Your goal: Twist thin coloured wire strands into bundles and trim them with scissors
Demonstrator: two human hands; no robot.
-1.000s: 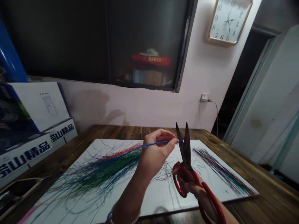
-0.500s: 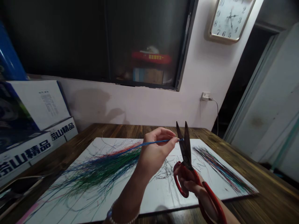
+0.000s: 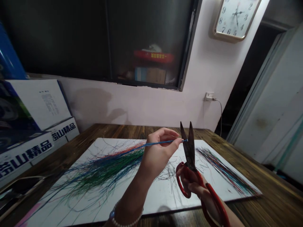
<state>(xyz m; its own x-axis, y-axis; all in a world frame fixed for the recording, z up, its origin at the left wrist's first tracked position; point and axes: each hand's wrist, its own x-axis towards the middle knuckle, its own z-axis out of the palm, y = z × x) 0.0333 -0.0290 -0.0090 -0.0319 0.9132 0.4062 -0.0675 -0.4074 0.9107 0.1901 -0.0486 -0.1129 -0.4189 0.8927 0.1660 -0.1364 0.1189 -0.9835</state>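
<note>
Wooden table (image 3: 233, 151), qty 1, fills the 6 o'clk side below 1 pale wall (image 3: 146, 107) (dirs off view ctr, 12 = top). 1 wall clock (image 3: 236, 20) at 2, 1 socket (image 3: 209, 96) w/ 1 cord (image 3: 221, 116) nr 3, 1 dark window (image 3: 71, 41) at approx. 10-11. 1 white board (image 3: 163, 201) lies flat on table at 6, w/ 2 main bunches: 1 big loose pile (image 3: 113, 167) at 7-8, mostly blue + green, some red, ends fanning toward 8; 1 narrower mixed bundle (image 3: 224, 171) at 4. Dark loose bits (image 3: 168, 172) lie btwn the two, too fine to count. 2 hands in view. L hand (image 3: 157, 153), at 5-6, pinches thumb + fingertips together on thin blue strands (image 3: 148, 144); exact no. can't tell. They run from the pile side across the hand, tips poking just past the fingers at 4. 1 bead bracelet (image 3: 127, 225) on L wrist. R hand (image 3: 198, 190), nr 5, is wrapped on the handles of 1 pr red-handled scissors (image 3: 190, 157), points toward 12, 2 blades apart in a narrow V. Strand tips overlap the L-side blade; touching or not, can't tell.
</note>
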